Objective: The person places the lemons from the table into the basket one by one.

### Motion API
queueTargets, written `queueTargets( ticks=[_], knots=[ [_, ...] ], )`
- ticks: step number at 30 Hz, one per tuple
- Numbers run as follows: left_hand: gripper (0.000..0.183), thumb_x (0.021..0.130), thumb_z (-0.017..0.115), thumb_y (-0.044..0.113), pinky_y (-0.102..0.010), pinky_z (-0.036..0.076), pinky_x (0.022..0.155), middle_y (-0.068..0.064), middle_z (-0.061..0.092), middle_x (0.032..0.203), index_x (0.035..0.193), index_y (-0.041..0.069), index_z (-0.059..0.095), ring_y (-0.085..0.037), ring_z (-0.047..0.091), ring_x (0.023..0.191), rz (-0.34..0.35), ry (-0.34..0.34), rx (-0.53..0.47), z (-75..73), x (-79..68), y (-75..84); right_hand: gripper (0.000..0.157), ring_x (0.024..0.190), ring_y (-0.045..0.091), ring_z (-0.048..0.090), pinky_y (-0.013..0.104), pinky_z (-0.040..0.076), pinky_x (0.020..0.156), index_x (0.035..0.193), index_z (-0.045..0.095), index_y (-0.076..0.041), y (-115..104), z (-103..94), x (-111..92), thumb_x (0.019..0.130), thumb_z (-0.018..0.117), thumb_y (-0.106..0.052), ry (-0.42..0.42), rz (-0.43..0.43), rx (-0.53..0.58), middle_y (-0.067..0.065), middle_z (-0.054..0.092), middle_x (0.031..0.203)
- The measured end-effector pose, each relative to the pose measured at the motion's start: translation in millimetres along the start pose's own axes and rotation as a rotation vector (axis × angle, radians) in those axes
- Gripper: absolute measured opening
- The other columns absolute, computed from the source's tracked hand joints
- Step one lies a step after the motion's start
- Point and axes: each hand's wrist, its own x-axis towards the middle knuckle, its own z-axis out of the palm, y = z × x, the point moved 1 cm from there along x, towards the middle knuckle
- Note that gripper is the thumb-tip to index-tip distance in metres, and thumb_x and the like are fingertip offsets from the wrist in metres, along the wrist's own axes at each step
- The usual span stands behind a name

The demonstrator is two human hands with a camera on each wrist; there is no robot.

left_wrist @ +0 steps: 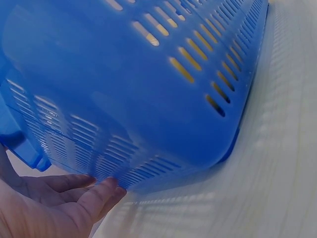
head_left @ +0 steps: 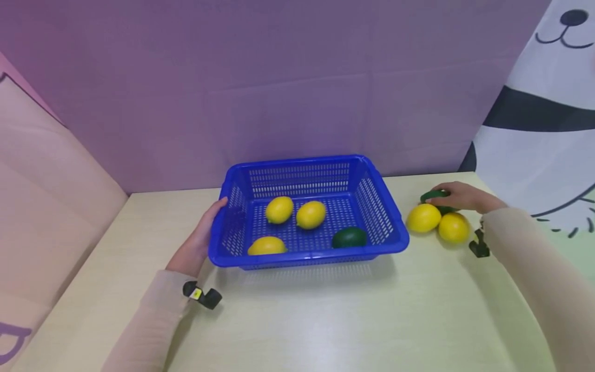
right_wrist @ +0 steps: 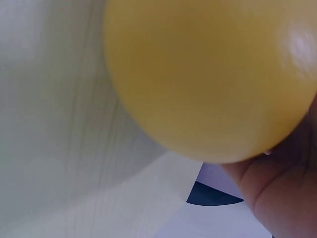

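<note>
My left hand [head_left: 203, 238] grips the left side of a blue plastic basket [head_left: 308, 255], its fingers against the slotted outer wall in the left wrist view. Inside the basket lie three yellow lemons, one of them [head_left: 279, 210] near the middle, and a dark green oval fruit [head_left: 349, 237] at the front right. Right of the basket, my right hand [head_left: 457, 196] has its fingers around another dark green fruit [head_left: 432, 195], partly covered by the hand. Two lemons sit just in front of it, the left lemon [head_left: 423, 218] and the right lemon [head_left: 454, 228].
A pale wooden table [head_left: 302, 320] carries everything. Behind it hangs a purple cloth backdrop [head_left: 288, 93], close to the basket's far rim. A panel with a printed cartoon animal [head_left: 548, 150] stands at the right, and a pale pink panel [head_left: 51, 181] at the left.
</note>
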Motion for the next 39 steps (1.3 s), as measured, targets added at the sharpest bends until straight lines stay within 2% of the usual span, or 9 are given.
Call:
queueTargets(
  ticks=[4,11,21,26,34,36,39],
  knots=[
    [0.069,0.098,0.028,0.051,-0.034,0.046,0.089,-0.002,0.053,0.116,0.151,0.011,0.008,-0.017,0.054,0.104,0.007,-0.009,-0.006,1.1,0.0,1.0,0.074,0.108,0.045,0.048,0.064,0.037,0.092,0.129,0.043,0.011,-0.9,-3.4,-3.1,0.091,0.053,-0.052,0.014,0.014,-0.003,0.035,0.048,0.123],
    [0.068,0.099,0.028,0.049,-0.032,0.047,0.087,0.002,0.059,0.107,0.147,0.004,0.012,-0.015,0.058,0.098,0.005,-0.014,-0.048,2.1,-0.1,1.0,0.079,0.108,0.044,0.047,0.064,0.037,0.092,0.131,0.040,0.011,-4.2,-10.8,-5.6,0.090,0.052,-0.056,0.020,0.057,0.018,0.035,0.046,0.124],
    [0.066,0.099,0.028,0.048,-0.031,0.048,0.085,0.004,0.060,0.104,0.147,0.005,0.013,-0.014,0.059,0.096,0.004,-0.028,-0.066,2.2,-0.3,0.0,0.079,0.114,0.048,0.042,0.065,0.035,0.093,0.133,0.039,0.011,-11.7,-25.9,-7.4,0.090,0.053,-0.054,0.056,0.033,0.009,0.038,0.040,0.130],
    [0.069,0.099,0.028,0.050,-0.032,0.047,0.087,0.004,0.059,0.105,0.148,0.006,0.011,-0.015,0.057,0.099,-0.002,-0.022,-0.040,2.1,-1.0,-0.7,0.076,0.115,0.047,0.042,0.065,0.035,0.093,0.133,0.041,0.008,-19.1,-31.1,-7.7,0.091,0.052,-0.054,0.055,0.021,0.029,0.035,0.040,0.131],
    [0.068,0.098,0.028,0.051,-0.033,0.047,0.087,0.002,0.057,0.108,0.148,0.007,0.012,-0.016,0.057,0.099,0.004,-0.016,-0.018,-0.5,0.2,0.2,0.080,0.121,0.050,0.036,0.065,0.032,0.095,0.136,0.036,0.009,-33.8,-35.1,-7.5,0.090,0.053,-0.054,0.048,0.015,0.033,0.036,0.034,0.137],
    [0.070,0.098,0.028,0.052,-0.034,0.046,0.088,0.001,0.056,0.111,0.149,0.008,0.010,-0.016,0.056,0.101,-0.004,-0.008,-0.004,-0.7,-0.5,0.4,0.080,0.120,0.049,0.037,0.065,0.033,0.094,0.136,0.036,0.009,-38.5,-37.7,-8.7,0.090,0.053,-0.054,0.056,0.005,0.035,0.035,0.035,0.136],
    [0.071,0.098,0.028,0.052,-0.034,0.045,0.089,0.001,0.055,0.113,0.149,0.008,0.009,-0.017,0.055,0.103,-0.009,-0.008,0.008,-0.5,-0.3,0.7,0.074,0.112,0.044,0.045,0.063,0.038,0.090,0.132,0.042,0.006,-46.4,-43.0,-11.3,0.090,0.054,-0.055,0.083,-0.005,0.043,0.030,0.046,0.128]
  ],
)
